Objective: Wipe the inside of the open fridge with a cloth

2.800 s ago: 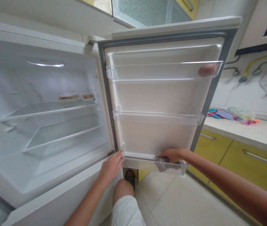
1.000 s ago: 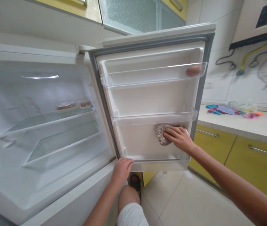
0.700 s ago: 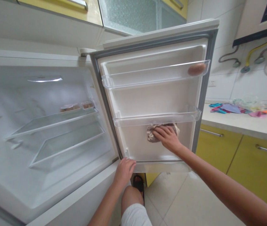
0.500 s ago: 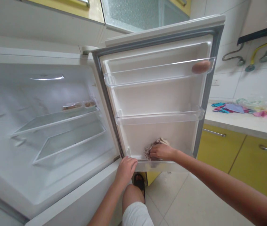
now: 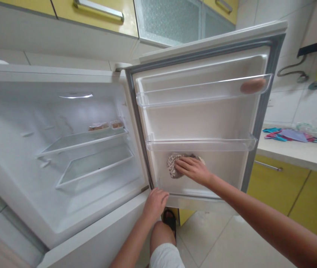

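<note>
Seemingly pinned: patterned cloth (image 5: pixel 172 166) against fridge door (image 5: pixel 200 121)

The right hand (image 5: pixel 194 170) lays its fingers close together over it, likely keeping it flat. Lower left of them, the left hand (image 5: pixel 155 203) meets the door's corner, perhaps bracing; finger grip unclear.

On the door (image 5: pixel 200 121), between upper bin (image 5: pixel 194 93) and middle bin (image 5: pixel 200 145), we have room for a hand. Below, our right hand (image 5: pixel 193 169) and the cloth (image 5: pixel 172 166) stand in the way; our left hand (image 5: pixel 156 201) (hinge side) blocks the bottom corner. Inside, a gap parts two shelves (image 5: pixel 82 143).
</note>
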`<state>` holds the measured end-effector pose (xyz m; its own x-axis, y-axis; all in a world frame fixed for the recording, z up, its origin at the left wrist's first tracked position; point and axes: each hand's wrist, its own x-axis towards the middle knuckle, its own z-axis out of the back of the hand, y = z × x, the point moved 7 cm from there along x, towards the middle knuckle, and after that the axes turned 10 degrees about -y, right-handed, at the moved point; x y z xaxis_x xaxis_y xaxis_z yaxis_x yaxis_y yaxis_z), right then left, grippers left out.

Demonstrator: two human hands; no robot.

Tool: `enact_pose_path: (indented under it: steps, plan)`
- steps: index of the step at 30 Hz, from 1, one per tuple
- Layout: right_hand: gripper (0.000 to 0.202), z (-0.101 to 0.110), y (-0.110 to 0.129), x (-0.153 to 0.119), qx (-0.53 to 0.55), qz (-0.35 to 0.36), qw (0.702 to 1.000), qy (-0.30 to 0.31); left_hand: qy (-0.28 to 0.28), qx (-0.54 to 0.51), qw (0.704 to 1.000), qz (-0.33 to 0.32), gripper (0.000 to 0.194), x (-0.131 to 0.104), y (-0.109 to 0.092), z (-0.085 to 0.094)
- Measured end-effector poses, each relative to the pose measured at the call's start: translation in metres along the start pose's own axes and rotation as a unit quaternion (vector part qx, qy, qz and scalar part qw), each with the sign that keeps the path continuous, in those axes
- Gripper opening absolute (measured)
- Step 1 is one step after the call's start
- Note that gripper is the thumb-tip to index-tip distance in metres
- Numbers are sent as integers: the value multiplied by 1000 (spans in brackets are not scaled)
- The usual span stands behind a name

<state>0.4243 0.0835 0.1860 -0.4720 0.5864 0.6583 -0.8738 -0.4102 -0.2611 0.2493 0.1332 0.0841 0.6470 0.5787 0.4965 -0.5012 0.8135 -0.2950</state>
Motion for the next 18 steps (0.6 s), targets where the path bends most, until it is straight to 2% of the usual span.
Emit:
enact_pose_path:
  steps: [2, 4, 6, 11, 13, 15, 18]
  plan:
    - [47, 14, -4, 16, -61, 11, 995, -79, 1, 0, 1000, 2, 28, -1, -1, 1]
    - [44, 16, -2, 29, -101, 24, 988, -114, -1, -2, 1000, 6, 28, -3, 0, 2]
    - [41, 8, 7, 42, -118, 34, 983, -135, -6, -3, 1000, 6, 29, -4, 0, 3]
    - [36, -16, 32, 81, -118, -12, 975, -186, -20, -5, 1000, -12, 27, -6, 3, 4]
    - [35, -27, 37, 90, -106, -29, 978, -175, -20, -8, 1000, -12, 25, -6, 4, 3]
    - [37, -41, 40, 88, -83, -24, 987, -132, -20, -14, 1000, -6, 25, -6, 5, 3]
    - [31, -61, 51, 63, -34, 59, 997, -30, -23, -22, 999, 5, 25, -7, 5, 5]
